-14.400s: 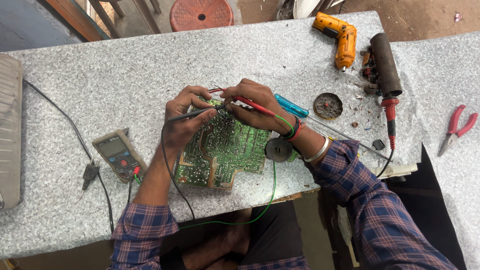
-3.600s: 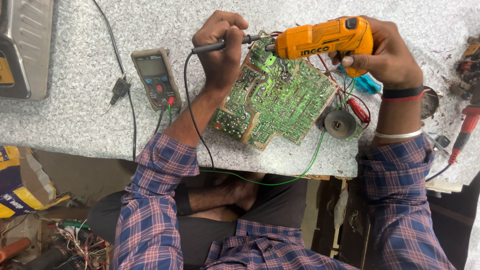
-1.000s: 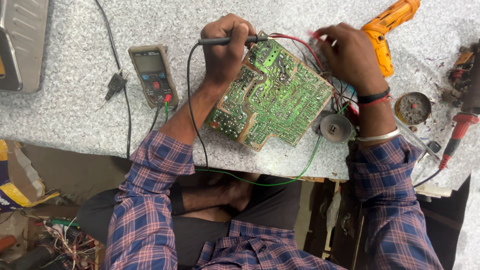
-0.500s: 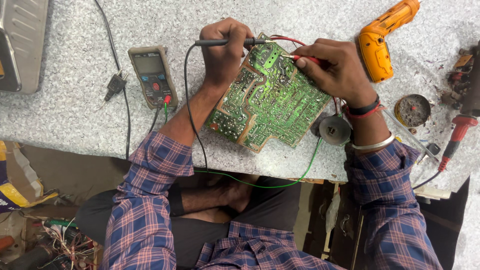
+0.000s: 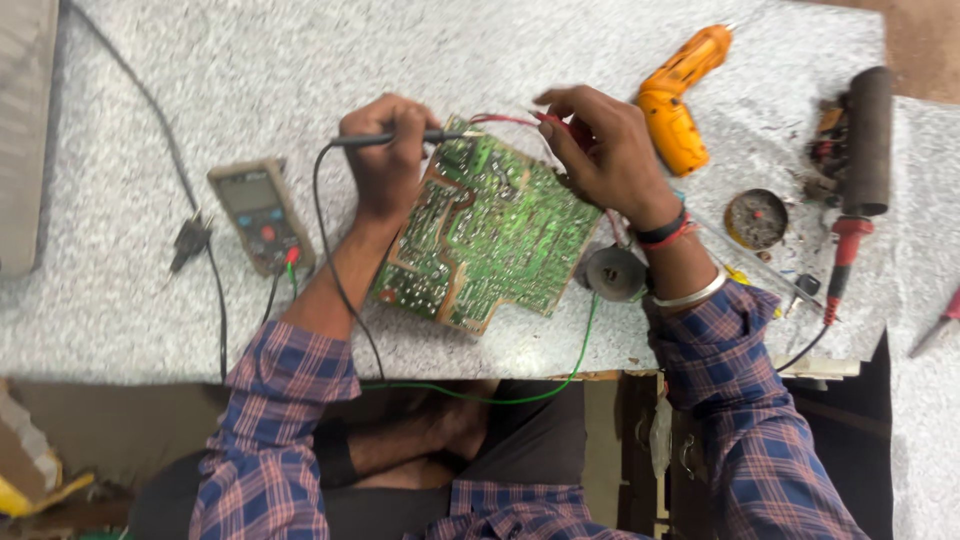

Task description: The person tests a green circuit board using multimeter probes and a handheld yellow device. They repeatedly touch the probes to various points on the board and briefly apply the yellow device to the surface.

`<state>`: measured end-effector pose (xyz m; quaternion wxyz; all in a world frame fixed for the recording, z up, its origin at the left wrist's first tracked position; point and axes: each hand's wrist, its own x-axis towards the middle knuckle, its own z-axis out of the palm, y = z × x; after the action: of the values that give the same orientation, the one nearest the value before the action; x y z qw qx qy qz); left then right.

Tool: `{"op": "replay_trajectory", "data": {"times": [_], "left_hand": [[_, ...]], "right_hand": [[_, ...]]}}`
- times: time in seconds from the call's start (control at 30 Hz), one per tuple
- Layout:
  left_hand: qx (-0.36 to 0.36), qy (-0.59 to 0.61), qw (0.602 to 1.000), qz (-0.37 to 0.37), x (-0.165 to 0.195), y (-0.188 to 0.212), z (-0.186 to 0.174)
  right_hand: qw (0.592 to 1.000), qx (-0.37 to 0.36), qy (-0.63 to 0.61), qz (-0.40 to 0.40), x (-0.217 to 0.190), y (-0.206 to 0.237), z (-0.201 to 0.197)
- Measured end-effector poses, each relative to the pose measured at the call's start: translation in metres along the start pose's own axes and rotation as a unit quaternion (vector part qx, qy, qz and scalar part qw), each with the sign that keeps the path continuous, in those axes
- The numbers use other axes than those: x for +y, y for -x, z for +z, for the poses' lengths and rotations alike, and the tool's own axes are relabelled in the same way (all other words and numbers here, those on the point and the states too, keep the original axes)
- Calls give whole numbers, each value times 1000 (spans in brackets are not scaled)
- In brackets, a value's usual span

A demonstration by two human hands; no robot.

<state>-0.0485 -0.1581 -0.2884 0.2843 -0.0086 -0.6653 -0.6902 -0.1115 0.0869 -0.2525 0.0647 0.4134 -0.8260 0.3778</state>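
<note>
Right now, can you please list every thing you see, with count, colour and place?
board: 1, green, centre of table
black probe: 1, in left hand
red probe: 1, in right hand
meter: 1, grey-brown, left of board
drill: 1, orange, beyond right hand
round part: 1, grey, at board's right edge
tin: 1, dark, right
table: 1, speckled grey
left hand: 1, on board's top edge
right hand: 1, above board

Head camera looks steeply down, close
</note>
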Motion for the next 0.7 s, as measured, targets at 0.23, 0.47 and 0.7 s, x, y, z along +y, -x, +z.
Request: {"op": "replay_trajectory", "data": {"times": [0.23,0.47,0.7], "left_hand": [[-9,-40,999,6,27,19,16],[-14,-36,999,-1,48,40,23],[-15,-44,999,4,57,47,32]], "right_hand": [[946,68,-301,105,5,19,-22],[727,20,-675,125,6,37,-40],[741,48,-661,106,-7,42,-49]]}}
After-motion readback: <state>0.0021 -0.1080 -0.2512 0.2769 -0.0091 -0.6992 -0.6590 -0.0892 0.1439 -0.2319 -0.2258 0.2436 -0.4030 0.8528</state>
